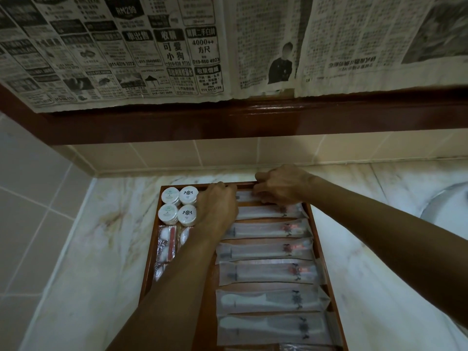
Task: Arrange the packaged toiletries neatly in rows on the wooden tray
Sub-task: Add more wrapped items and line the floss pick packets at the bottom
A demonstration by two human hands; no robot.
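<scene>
Reaching to the far end of the wooden tray point(319, 239) on the marble surface point(101, 236), both hands meet at the topmost long packet point(247, 195). The right hand point(283, 184) curls its fingers onto it; the left hand point(217, 211) grasps its other end beside four round white tubs point(178, 209). More long packets point(266, 272) lie in a row below.

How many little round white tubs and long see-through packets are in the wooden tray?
Small round white tubs: 4
Long translucent plastic packets: 7, plus one cut off at the bottom edge
Total: 11 clearly seen
</scene>
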